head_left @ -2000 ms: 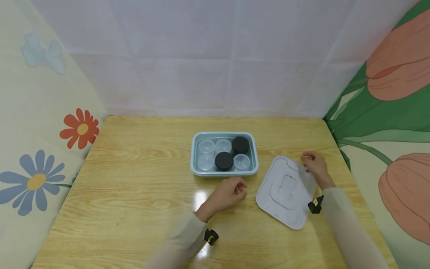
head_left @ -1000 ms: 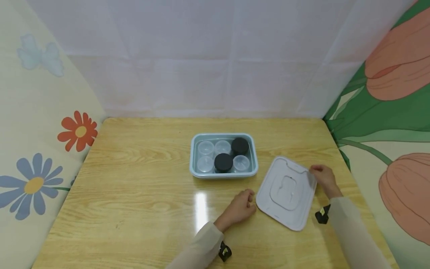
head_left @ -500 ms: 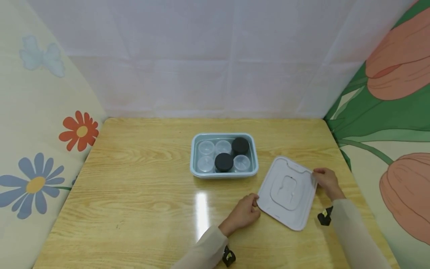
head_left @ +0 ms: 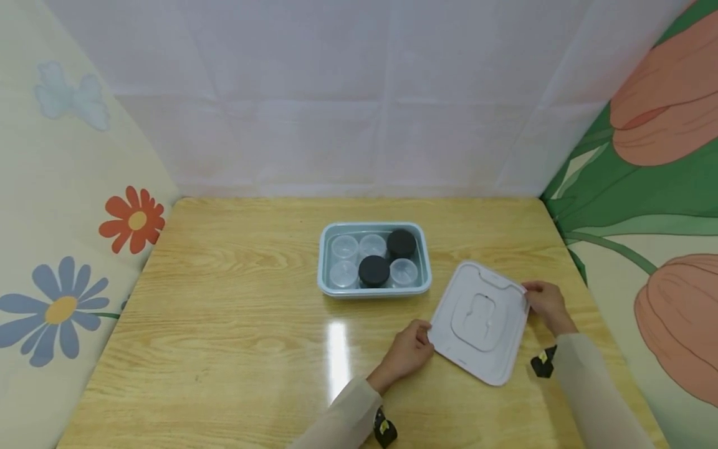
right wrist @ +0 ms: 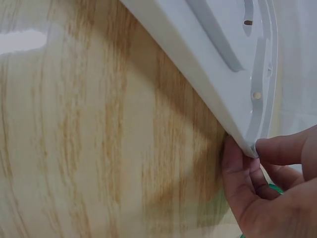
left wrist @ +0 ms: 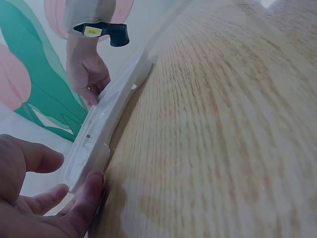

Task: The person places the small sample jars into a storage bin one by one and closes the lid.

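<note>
A pale, rounded rectangular lid (head_left: 507,312) with a raised panel lies turned at an angle on the right of the table. My left hand (head_left: 408,349) has its curled fingers at the left corner. In the left wrist view, the thumb (left wrist: 47,159) stays just above the lid's edge (left wrist: 91,144) and the other fingers are low at the corner. My right hand (head_left: 546,305) pinches the opposite corner, its thumb on top and fingers beneath in the right wrist view. Behind stands a light blue box (head_left: 322,265) holding clear round cups (head_left: 344,274) and two black-topped ones (head_left: 373,270).
The wood-grain table (head_left: 224,324) ends at a white cloth (head_left: 359,125) at the back. Flower-printed sheets (head_left: 673,249) stand along both sides. A black wrist camera (head_left: 384,429) sits at my left cuff, another (head_left: 543,363) at my right.
Both hands have come to the lid: the left moved right from in front of the box, the right slid down to the right corner. The lid and the box have barely moved.
</note>
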`<state>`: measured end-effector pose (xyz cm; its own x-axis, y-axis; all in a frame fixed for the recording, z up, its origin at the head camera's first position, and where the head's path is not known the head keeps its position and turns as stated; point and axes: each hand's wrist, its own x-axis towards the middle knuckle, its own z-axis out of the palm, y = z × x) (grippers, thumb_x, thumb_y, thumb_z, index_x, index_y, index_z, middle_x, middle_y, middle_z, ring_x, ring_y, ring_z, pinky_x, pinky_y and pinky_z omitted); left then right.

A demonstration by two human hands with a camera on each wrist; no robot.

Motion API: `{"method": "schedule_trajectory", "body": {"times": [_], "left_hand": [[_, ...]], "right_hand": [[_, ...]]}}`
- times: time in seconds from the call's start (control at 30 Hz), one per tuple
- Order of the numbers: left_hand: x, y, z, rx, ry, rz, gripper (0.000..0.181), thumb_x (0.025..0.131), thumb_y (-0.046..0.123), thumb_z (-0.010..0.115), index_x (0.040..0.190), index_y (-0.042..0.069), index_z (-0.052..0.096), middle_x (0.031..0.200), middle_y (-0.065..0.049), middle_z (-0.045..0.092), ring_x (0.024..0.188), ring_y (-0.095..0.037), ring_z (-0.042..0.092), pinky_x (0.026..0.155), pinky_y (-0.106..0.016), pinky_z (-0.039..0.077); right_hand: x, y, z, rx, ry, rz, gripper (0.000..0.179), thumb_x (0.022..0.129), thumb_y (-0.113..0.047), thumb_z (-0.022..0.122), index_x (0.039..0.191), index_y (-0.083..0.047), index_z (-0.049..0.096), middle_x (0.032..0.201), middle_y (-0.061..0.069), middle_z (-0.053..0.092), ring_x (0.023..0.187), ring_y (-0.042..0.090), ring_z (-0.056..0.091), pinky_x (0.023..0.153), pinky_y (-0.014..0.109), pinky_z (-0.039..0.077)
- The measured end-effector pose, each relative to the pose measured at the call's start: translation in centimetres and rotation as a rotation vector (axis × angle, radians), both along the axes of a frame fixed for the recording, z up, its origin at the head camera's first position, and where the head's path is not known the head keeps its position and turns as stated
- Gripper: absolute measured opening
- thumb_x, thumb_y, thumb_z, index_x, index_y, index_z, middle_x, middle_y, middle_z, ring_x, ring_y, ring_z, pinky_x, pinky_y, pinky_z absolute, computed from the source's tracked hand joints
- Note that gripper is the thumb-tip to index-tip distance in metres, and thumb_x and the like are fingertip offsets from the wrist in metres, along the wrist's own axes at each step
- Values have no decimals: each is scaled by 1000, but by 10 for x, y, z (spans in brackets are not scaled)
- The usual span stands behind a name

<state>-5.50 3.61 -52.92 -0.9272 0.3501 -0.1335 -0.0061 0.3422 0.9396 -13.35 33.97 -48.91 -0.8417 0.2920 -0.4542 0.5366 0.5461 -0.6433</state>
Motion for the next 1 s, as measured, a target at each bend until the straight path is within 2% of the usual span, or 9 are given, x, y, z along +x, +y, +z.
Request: {"method": "schedule_trajectory", "body": {"times": [0.1,0.33,0.5,0.63,0.77,1.0], "left_hand": [[0,0,0,7,-8,22,34,82,2,61,116,0,56,80,-6,64,65,-2,53,58,-17,44],[1,0,2,61,52,53,36,79,-5,60,115,-1,55,75,-7,62,61,0,49,55,-16,44],[-1,0,3,96,80,70,33,82,-4,62,114,0,57,74,-4,58,60,1,47,56,-15,43],[-1,2,3,109,95,73,31,83,-3,64,113,2,59,75,-5,58,62,2,48,58,-15,45],[0,3,7,140,86,47,32,83,-2,66,114,4,60,77,-8,61,64,2,50,60,-14,46],[3,3,20,245,50,-56,45,78,-4,73,119,2,58,84,-16,62,69,1,54,64,-13,48]], "right_hand": [[0,1,-1,-7,14,5,44,92,-3,40,133,14,41,129,33,46,106,34,53,65,21,48],[1,3,-2,-2,39,36,42,94,-5,40,131,14,45,124,32,50,100,30,55,63,21,49],[1,6,0,-6,57,70,42,95,-7,40,131,14,44,125,34,49,99,30,56,65,23,49],[2,8,5,-17,65,106,44,95,-8,39,132,15,42,127,35,48,94,24,57,66,22,50],[4,12,11,-34,68,142,45,95,-8,38,134,16,39,128,36,45,93,20,57,68,22,51],[3,17,20,-54,66,180,46,99,-13,35,136,15,36,125,31,47,92,16,55,72,23,51]]}}
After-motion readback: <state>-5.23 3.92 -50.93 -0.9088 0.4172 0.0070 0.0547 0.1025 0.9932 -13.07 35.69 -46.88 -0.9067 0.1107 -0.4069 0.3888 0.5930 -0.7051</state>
